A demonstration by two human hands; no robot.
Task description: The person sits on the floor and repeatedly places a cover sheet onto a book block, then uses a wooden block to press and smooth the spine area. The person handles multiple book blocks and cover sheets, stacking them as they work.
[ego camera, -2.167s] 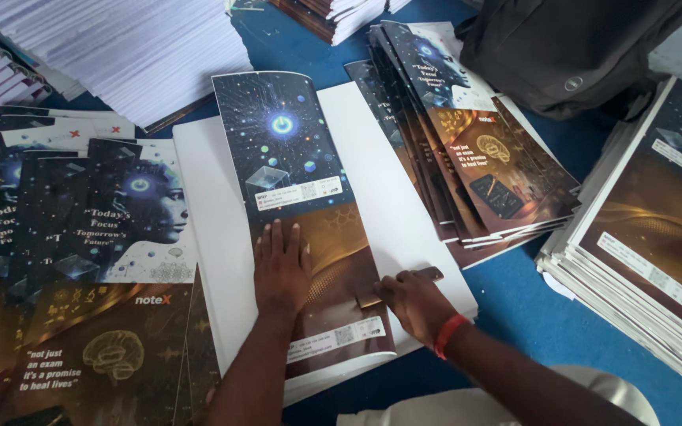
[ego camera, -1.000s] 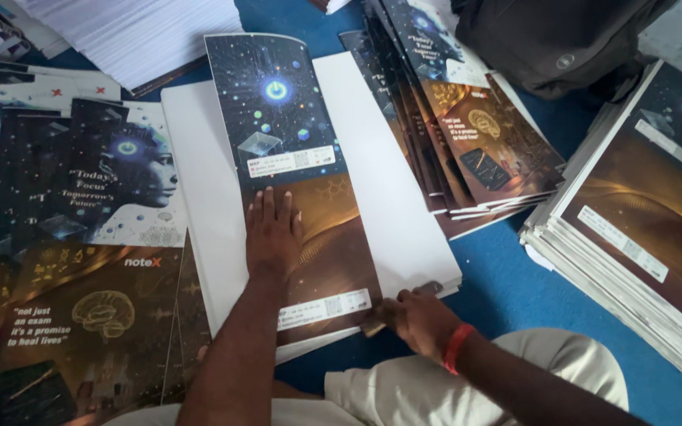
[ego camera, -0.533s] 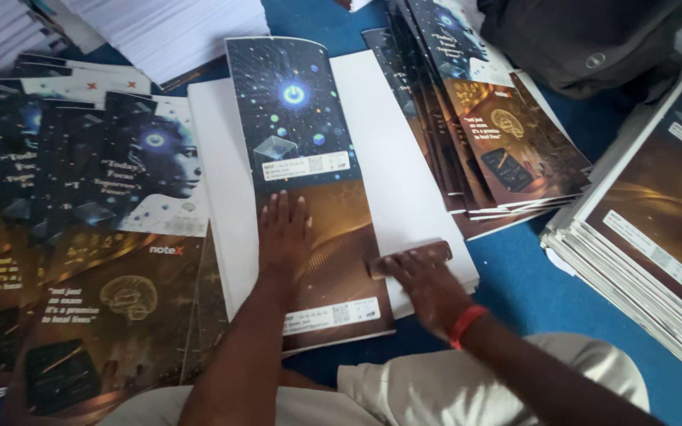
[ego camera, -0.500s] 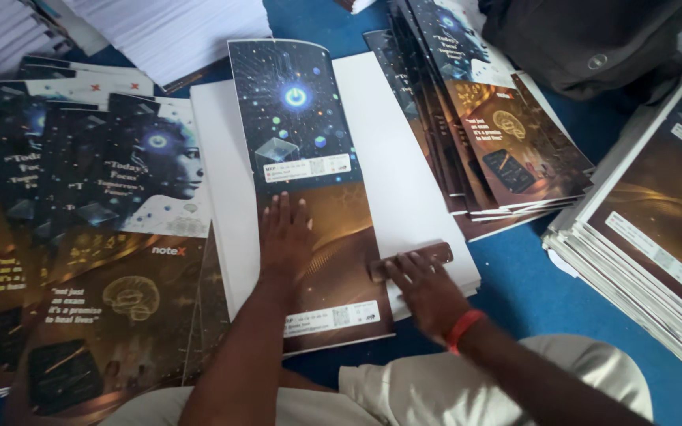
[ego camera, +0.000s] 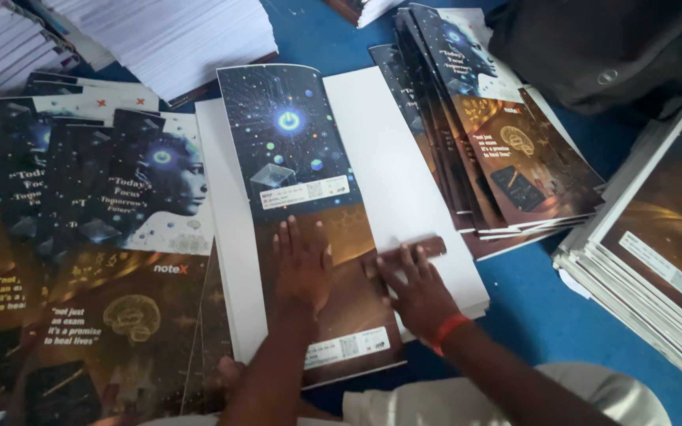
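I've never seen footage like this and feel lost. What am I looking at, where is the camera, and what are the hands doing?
The camera sits on a person's head and looks down at their own bare hands. The left hand lies flat on a dark printed cover sheet spread over a white paper stack. The right hand, with a red wristband, presses a small brown block along the cover's edge. More printed covers lie left and right on a blue surface.
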